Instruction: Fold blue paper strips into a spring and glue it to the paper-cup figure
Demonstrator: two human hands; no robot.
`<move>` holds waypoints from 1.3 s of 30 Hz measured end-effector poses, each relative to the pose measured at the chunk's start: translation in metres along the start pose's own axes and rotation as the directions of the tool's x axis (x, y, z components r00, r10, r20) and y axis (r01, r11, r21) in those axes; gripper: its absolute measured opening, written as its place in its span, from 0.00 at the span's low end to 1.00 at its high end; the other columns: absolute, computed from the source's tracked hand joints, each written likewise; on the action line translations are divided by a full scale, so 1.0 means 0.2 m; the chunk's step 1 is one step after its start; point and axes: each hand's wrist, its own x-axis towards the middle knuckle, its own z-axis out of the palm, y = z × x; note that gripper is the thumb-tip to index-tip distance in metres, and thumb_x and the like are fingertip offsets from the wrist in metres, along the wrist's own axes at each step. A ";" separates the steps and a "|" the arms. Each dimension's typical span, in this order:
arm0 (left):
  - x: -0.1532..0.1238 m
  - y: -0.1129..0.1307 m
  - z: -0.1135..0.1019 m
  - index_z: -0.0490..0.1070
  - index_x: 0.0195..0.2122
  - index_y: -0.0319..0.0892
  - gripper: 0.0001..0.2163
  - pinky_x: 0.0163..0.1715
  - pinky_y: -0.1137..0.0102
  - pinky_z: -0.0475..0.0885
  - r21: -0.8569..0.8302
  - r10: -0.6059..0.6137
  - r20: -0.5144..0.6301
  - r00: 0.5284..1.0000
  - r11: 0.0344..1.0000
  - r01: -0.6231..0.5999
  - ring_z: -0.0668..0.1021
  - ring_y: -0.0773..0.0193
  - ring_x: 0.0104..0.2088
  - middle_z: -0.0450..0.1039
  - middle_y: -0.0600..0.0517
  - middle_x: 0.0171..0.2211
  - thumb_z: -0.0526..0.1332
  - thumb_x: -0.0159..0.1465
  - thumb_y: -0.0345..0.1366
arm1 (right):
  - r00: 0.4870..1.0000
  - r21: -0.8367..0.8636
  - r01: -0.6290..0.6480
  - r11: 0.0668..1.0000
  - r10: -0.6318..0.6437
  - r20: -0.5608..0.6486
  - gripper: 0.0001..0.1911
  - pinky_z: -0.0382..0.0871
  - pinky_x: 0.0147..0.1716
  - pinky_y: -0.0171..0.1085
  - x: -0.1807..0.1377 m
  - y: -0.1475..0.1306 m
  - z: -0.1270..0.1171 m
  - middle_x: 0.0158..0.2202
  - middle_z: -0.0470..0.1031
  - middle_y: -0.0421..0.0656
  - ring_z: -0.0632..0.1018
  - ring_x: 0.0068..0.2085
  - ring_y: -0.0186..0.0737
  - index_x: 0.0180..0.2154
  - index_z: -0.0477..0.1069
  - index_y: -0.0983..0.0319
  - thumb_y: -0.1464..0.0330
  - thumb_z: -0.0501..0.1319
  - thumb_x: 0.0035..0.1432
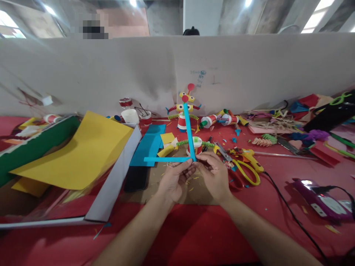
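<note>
A red table [194, 236] fills the lower view, backed by a long pale partition [111, 74] that runs across its far edge. On the left of the table a big yellow paper sheet [80, 151] lies tilted over a green sheet [36, 146], with a long white board [116, 177] slanting along its right edge. Just right of the board lie a sheet of blue paper [148, 146] and, nearer the person, a flat black object [135, 178] too blurred to name. A piece of brown cardboard [195, 192] lies on the table under the hands. The left hand [174, 181] and the right hand [215, 175] meet over this cardboard, fingertips touching, each with thumb and fingers pinched together on the corner where the blue paper strips [166, 159] join. One strip runs level out to the left from that corner; the other rises from it, leaning slightly left, so the pair make an L held just above the cardboard near the table's middle. At the right edge a purple glue gun [318, 199] lies with its black cord trailing toward the person. Yellow-handled scissors [248, 168] lie just right of the right hand. Behind the pinched corner stands a small paper cup [197, 145] with green coiled arms, and farther back, near the partition, a taller cup figure [183, 114] topped with yellow and red pieces. Paper scraps litter the table's right side.
</note>
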 end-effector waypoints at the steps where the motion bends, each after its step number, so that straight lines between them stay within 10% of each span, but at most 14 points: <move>1: 0.00 0.00 0.00 0.76 0.24 0.38 0.04 0.32 0.75 0.72 0.016 0.023 -0.003 1.000 1.000 -0.023 0.77 0.70 0.26 0.77 0.51 0.24 0.70 0.47 0.30 | 1.000 0.016 -0.017 1.000 0.017 -0.002 0.06 0.70 0.38 0.37 0.00 0.00 0.00 0.38 0.73 0.42 0.74 0.40 0.39 0.36 0.76 0.55 0.69 0.62 0.56; 25: 0.01 -0.04 -0.01 0.78 0.28 0.40 0.04 0.37 0.69 0.72 0.282 0.407 0.029 0.913 0.873 -0.398 0.77 0.65 0.30 0.78 0.51 0.27 0.68 0.49 0.29 | 0.921 0.368 -0.387 0.845 0.376 0.105 0.10 0.74 0.35 0.39 0.01 0.01 0.04 0.30 0.79 0.41 0.78 0.30 0.37 0.35 0.78 0.59 0.63 0.66 0.50; 39: 0.03 -0.01 -0.02 0.78 0.28 0.38 0.04 0.36 0.70 0.71 0.196 0.230 0.084 0.970 0.950 -0.242 0.76 0.66 0.29 0.78 0.50 0.27 0.68 0.49 0.29 | 0.902 0.467 -0.407 0.785 0.426 0.069 0.07 0.72 0.33 0.37 0.04 0.01 0.02 0.24 0.77 0.38 0.76 0.27 0.34 0.32 0.77 0.59 0.65 0.67 0.48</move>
